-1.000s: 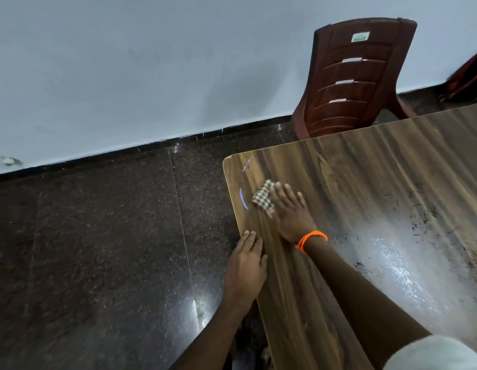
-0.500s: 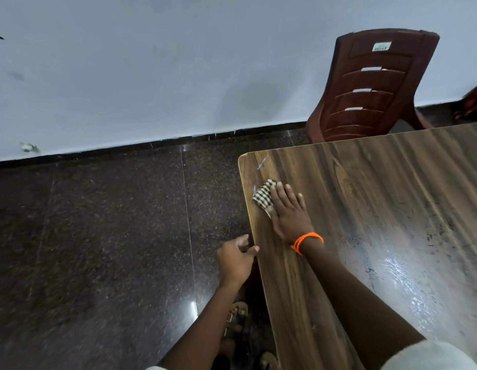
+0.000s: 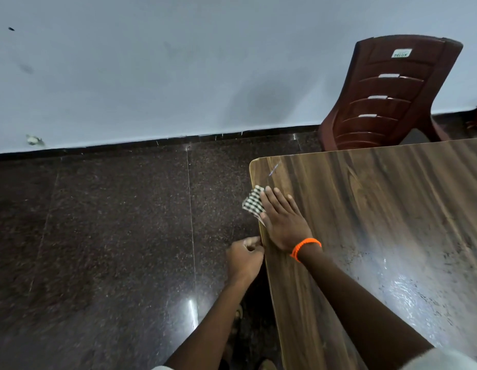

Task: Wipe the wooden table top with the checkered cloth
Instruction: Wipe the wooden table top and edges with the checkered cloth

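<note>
A pale grey-white wall (image 3: 151,76) fills the upper part of the view, meeting a dark speckled polished floor (image 3: 98,236) along a black skirting line. A wooden worktop (image 3: 379,209) with streaked brown grain runs in from the right, its rounded far-left corner near the middle of the view and a glossy glare patch with dark flecks toward its near right side. Beyond the worktop's far edge stands a maroon plastic chair (image 3: 392,94), its slatted back carrying a small white label. The person's right hand (image 3: 284,222) lies flat and open, palm down, fingers spread, at the worktop's left edge near the far-left corner, pressing on the checkered cloth (image 3: 254,203). The cloth is small and folded, with a fine dark-and-white check; part of it sticks out past the fingertips and overhangs the left edge, the rest hidden beneath the palm. An orange beaded band (image 3: 306,247) circles the right wrist. The left hand (image 3: 245,259) is loosely curled, fingers bent inward and holding nothing, just off the worktop's left edge with its fingertips at or touching that edge. A faint pale streak (image 3: 274,169) marks the surface close to the far-left corner.
</note>
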`<action>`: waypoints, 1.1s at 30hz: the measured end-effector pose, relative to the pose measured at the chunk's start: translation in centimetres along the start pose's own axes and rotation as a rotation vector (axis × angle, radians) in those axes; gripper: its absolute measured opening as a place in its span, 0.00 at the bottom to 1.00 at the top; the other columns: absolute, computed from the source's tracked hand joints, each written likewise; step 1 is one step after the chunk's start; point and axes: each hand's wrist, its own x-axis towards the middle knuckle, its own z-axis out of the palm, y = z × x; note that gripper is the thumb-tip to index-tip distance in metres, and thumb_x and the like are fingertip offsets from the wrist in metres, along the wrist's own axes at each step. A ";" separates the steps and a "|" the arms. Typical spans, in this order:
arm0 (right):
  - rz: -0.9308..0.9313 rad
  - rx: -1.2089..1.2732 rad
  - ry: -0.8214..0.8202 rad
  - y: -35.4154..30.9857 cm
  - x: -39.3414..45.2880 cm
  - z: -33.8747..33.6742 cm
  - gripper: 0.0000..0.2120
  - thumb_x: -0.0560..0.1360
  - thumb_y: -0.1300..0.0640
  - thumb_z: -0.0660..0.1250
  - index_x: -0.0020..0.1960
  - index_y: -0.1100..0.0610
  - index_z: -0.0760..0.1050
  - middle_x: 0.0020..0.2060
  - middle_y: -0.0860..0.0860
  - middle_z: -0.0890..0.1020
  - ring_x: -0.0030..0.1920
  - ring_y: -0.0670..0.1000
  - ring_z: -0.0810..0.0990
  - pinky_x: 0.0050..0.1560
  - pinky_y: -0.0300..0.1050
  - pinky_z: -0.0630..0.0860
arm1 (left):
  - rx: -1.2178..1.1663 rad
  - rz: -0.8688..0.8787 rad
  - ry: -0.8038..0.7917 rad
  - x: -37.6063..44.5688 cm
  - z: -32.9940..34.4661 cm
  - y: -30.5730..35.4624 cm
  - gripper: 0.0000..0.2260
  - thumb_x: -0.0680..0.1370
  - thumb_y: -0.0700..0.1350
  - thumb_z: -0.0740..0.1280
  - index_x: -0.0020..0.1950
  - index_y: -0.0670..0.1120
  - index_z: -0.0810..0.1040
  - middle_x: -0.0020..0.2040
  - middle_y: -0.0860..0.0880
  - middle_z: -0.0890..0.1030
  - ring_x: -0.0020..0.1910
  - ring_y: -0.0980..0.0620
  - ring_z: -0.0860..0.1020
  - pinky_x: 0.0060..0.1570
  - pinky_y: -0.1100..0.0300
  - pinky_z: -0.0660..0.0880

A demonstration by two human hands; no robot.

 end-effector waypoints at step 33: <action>0.199 0.048 0.047 7.3 8.7 -2.5 0.29 0.82 0.46 0.47 0.82 0.51 0.48 0.81 0.48 0.50 0.81 0.50 0.46 0.79 0.59 0.47 | 0.632 0.602 -0.031 5.8 4.4 6.8 0.23 0.76 0.42 0.65 0.71 0.41 0.73 0.75 0.43 0.69 0.77 0.48 0.61 0.73 0.65 0.49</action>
